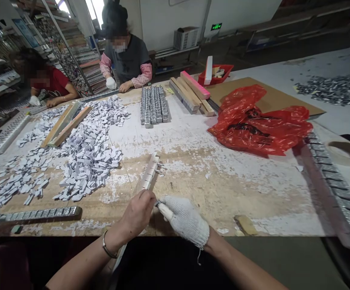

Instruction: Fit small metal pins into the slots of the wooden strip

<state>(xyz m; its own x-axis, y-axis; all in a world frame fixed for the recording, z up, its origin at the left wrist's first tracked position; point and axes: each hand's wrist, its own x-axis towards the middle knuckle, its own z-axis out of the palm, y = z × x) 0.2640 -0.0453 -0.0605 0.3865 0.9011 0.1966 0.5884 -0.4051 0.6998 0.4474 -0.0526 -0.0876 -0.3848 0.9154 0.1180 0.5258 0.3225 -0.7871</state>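
Observation:
A long pale slotted bar [150, 174] lies slanted across the table's front edge, with a few small pegs sticking out of its right side near the far end. My left hand [139, 215], bare and with a bracelet at the wrist, is closed around this bar. Just to its right is my right hand [184, 220], in a white knitted glove. Its thumb and fingers pinch a small dark metal piece [157, 204] against the bar's side. The fingers partly cover that piece, so its exact kind cannot be made out.
Loose white pieces [87, 161] lie heaped left, with wooden bars [61, 125] among them. Foil-like silver bars [154, 105] stand mid-table. A red plastic bag [256, 121] lies right, near a long silver bar [338, 181]. A co-worker [128, 56] sits across; another [50, 80] sits left.

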